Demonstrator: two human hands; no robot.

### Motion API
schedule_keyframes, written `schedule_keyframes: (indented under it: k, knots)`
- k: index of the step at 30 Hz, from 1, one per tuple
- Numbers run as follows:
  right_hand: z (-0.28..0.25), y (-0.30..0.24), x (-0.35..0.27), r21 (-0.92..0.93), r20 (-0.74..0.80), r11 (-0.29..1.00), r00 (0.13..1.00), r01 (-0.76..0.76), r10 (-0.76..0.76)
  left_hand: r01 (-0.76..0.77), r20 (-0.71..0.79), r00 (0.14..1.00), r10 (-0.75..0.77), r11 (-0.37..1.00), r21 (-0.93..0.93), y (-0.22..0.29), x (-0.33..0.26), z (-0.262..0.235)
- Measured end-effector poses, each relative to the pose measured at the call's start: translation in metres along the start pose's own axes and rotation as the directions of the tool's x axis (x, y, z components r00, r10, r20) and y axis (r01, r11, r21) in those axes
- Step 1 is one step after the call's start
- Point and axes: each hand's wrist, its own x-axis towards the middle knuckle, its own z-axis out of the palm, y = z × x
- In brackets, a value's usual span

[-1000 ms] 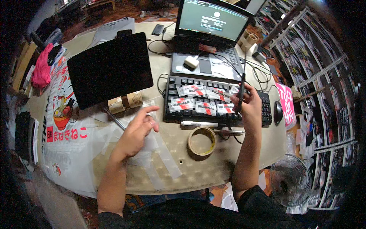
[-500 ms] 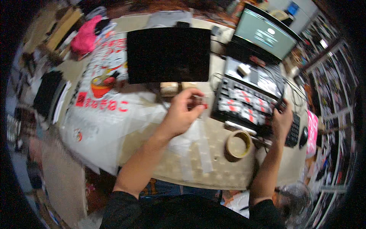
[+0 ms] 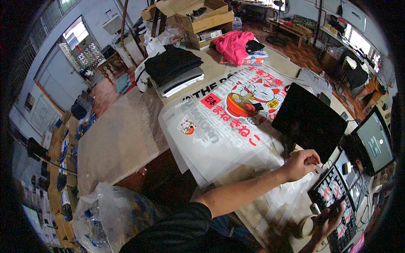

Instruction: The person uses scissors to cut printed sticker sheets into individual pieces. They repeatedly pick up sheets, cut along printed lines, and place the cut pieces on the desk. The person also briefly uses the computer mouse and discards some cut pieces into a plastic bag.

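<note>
My left hand (image 3: 301, 165) is raised in front of the black monitor (image 3: 310, 120), with finger and thumb pinched together. What they hold, if anything, is too small to make out. At the lower right my right hand (image 3: 331, 221) grips a slim dark object (image 3: 336, 204), its kind unclear. That hand is over the edge of a black panel (image 3: 324, 185) bearing several white and red pieces. Beside it is a tape roll (image 3: 307, 227). Large translucent sheets (image 3: 198, 147), printed with a cat and a red noodle bowl, lie left of the monitor.
A laptop (image 3: 374, 141) with its screen lit stands at the right. Folded dark and white shirts (image 3: 175, 69), pink cloth (image 3: 232, 47) and cardboard boxes (image 3: 206, 21) are at the far side. A clear plastic bag (image 3: 105, 215) is at the lower left. Another person (image 3: 382, 80) is at the far right.
The view has swung left, so the table, monitor and both hands now appear farther right. My left hand stays pinched near the monitor; my right still grips the dark object.
</note>
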Motion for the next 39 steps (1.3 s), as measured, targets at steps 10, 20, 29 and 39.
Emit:
schedule_keyframes:
  k: [10,20,29,39]
  knots:
    - [0.051,-0.030,-0.032,0.131,0.187,0.972,0.968,-0.194,0.168,0.168,-0.092,0.971,-0.219,0.908,-0.384,-0.006,0.003,0.021]
    - [0.042,-0.050,-0.026,0.112,0.275,0.914,0.896,-0.390,0.348,0.116,-0.066,0.983,-0.173,0.854,-0.508,0.007,0.000,0.018]
    - [0.044,-0.057,-0.014,0.248,0.492,0.832,0.804,-0.497,0.334,-0.120,-0.068,0.991,0.115,0.990,-0.074,0.025,-0.011,0.030]
    - [0.050,-0.063,-0.018,0.217,0.565,0.804,0.743,-0.553,0.358,-0.097,-0.041,0.995,0.093,0.989,-0.112,0.030,-0.020,0.038]
